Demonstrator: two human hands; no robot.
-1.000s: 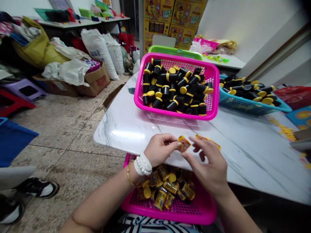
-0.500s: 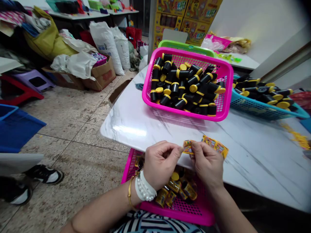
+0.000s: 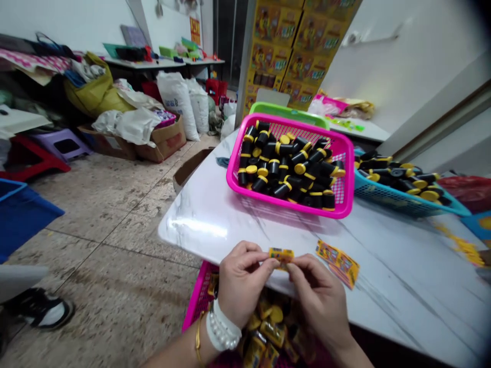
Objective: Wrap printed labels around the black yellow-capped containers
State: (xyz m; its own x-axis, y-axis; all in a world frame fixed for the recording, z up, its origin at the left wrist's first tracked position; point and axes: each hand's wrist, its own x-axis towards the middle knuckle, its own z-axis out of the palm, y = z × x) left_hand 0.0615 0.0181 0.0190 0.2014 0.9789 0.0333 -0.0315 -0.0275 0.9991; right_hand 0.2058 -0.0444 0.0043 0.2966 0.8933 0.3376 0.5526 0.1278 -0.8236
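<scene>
Both hands meet at the table's near edge, over a pink basket. My left hand pinches the left end of a small yellow printed label sleeve between thumb and fingers. At its other end, my right hand grips it with thumb and forefinger. Flat yellow printed labels lie on the table just right of my right hand. Below the hands, the basket holds several small black containers with yellow caps and yellow printed sleeves; my forearms partly hide them.
On the marble-patterned table a second pink basket is full of black containers with yellow caps. A blue basket of the same stands to its right, a green basket behind. A blue bin and someone's shoe are at left.
The view has tilted up. The flat labels that were by my right hand now lie apart from it on the table. Both hands now hold the single sleeve, stretched between them.
</scene>
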